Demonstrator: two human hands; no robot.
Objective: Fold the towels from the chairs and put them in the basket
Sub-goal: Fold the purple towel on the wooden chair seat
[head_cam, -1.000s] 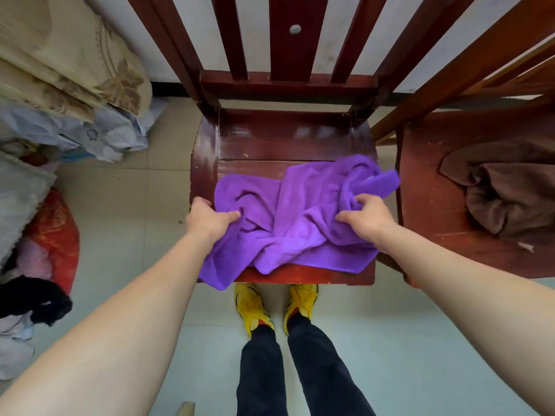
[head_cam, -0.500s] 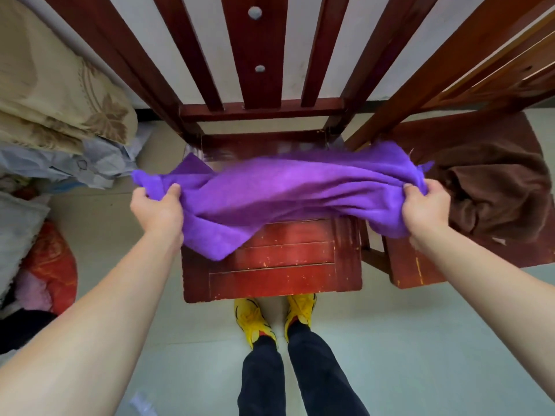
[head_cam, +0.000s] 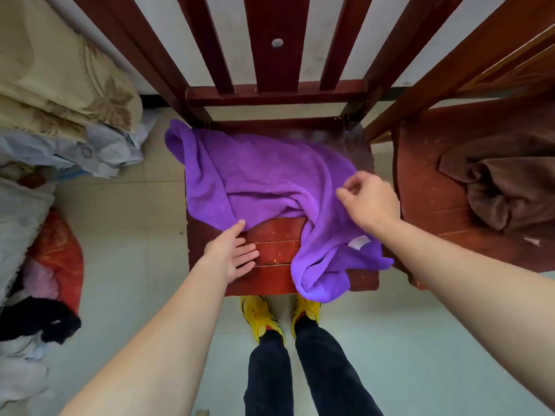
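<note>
Towel: A purple towel (head_cam: 264,175) lies rumpled across a red wooden chair (head_cam: 276,250). One corner spills over the seat's back-left edge and another hangs off the front right. Its white label (head_cam: 359,243) faces up.
Left hand: The left hand (head_cam: 234,253) rests flat on the bare slats with its fingers spread. The thumb touches the towel's near hem.
Right hand: The right hand (head_cam: 368,199) hovers at the towel's right side with its fingers loosely curled. Whether they nip any cloth cannot be told.
Step in hand: This looks like spreading the towel before the first fold. It would go best with a corner in each hand, the cloth drawn taut and the hanging corner brought onto the seat so the hems meet squarely.
Edges: The seat looks barely wide enough, so overhang at front and back may drag the cloth off.
Open room: The chair's back (head_cam: 270,40) closes the far side. A second chair (head_cam: 426,181), holding a brown towel (head_cam: 510,190), stands just beside on the right. Heaped bedding (head_cam: 60,94) crowds the left, and the floor toward the person is open.
Basket: Not in view.
</note>
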